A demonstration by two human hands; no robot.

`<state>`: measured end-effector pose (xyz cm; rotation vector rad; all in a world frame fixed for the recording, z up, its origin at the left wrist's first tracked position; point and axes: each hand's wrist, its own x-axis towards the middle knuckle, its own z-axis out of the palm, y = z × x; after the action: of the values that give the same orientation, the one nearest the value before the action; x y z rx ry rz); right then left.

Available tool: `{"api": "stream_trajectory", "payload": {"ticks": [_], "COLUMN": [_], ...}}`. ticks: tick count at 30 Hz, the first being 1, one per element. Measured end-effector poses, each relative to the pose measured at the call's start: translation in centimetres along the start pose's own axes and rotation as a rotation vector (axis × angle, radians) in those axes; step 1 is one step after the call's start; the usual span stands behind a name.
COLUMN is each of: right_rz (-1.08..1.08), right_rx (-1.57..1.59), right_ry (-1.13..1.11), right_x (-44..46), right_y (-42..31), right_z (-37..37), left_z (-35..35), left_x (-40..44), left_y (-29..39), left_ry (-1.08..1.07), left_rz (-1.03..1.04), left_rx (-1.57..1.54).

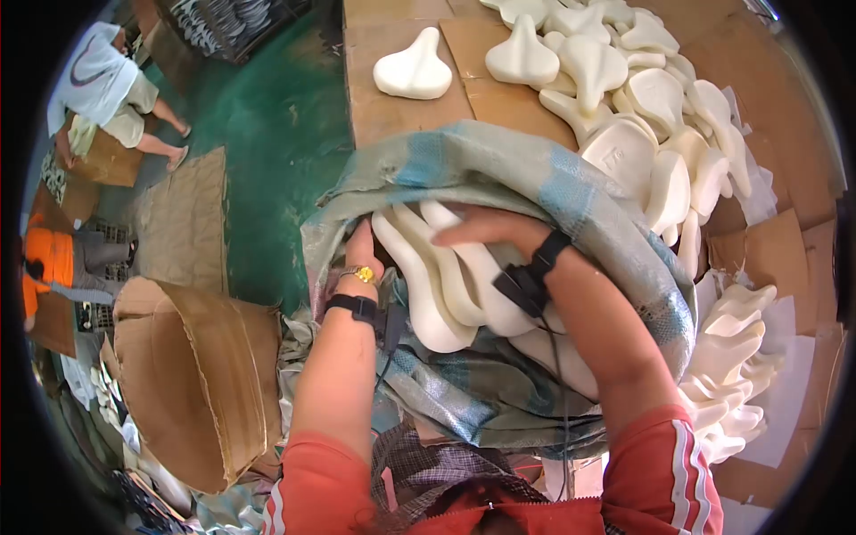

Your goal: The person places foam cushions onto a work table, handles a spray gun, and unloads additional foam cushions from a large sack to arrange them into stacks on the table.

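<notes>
Several cream-white foam bicycle saddle pads (430, 290) stand side by side in the mouth of a large woven sack (499, 165), grey-green with blue bands. My left hand (362, 250) is against the left side of this row, its fingertips partly hidden. From the right, my right hand (490, 226) reaches over the narrow ends of the pads, fingers extended and slightly blurred. The row is held between both hands. Another pad lies lower in the sack, under my right forearm. A gold watch is on my left wrist, and both wrists carry black straps with cables.
A big heap of saddle pads (660, 102) lies on cardboard at the right, with a single pad (413, 67) at the upper left of it. More pads (731, 366) are stacked at lower right. An open cardboard tub (196, 383) stands left. Two people are at far left.
</notes>
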<state>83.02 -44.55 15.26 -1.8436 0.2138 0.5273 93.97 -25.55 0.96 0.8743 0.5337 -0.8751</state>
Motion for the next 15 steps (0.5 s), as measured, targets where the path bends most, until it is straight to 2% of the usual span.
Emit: {"api": "stream_trajectory", "payload": {"ticks": [2,5,6,8,10,11,12,14,15], "right_rz": [-0.145,-0.117,-0.187,-0.163,-0.155,-0.251,-0.332,-0.262,-0.214], "right_rx": [-0.090,-0.397,-0.481,-0.497,-0.504,-0.489,-0.484,-0.440,-0.524], "right_ry": [-0.033,0.069,0.119,0.138,0.109,0.129,0.159,0.074,0.081], "right_x": [1.7,4.6,4.4,2.0,-0.4,-1.1,-1.9,-4.7,-5.2], "right_y": [0.1,0.9,0.5,-2.2,-2.7,-1.7,-0.7,-1.2,-1.6], "right_z": [-0.1,1.3,2.1,3.2,3.8,4.2,4.7,6.1,7.5], "left_z": [0.3,0.0,-0.3,0.2,1.6,1.7,1.1,0.2,-0.1], "left_x": [1.8,0.1,0.1,-1.4,-4.9,-6.9,-7.4,-10.7,-12.2], "left_y": [-0.9,-1.0,-1.1,-1.5,-2.4,-2.8,-3.8,-4.7,-4.6], "left_ry": [0.117,0.055,0.019,0.060,-0.077,-0.153,-0.173,-0.181,-0.177], "left_rz": [0.026,0.129,0.153,0.180,0.348,0.331,0.342,0.295,0.260], "left_rx": [-0.038,0.002,0.005,0.069,0.055,-0.098,-0.024,0.046,0.077]}}
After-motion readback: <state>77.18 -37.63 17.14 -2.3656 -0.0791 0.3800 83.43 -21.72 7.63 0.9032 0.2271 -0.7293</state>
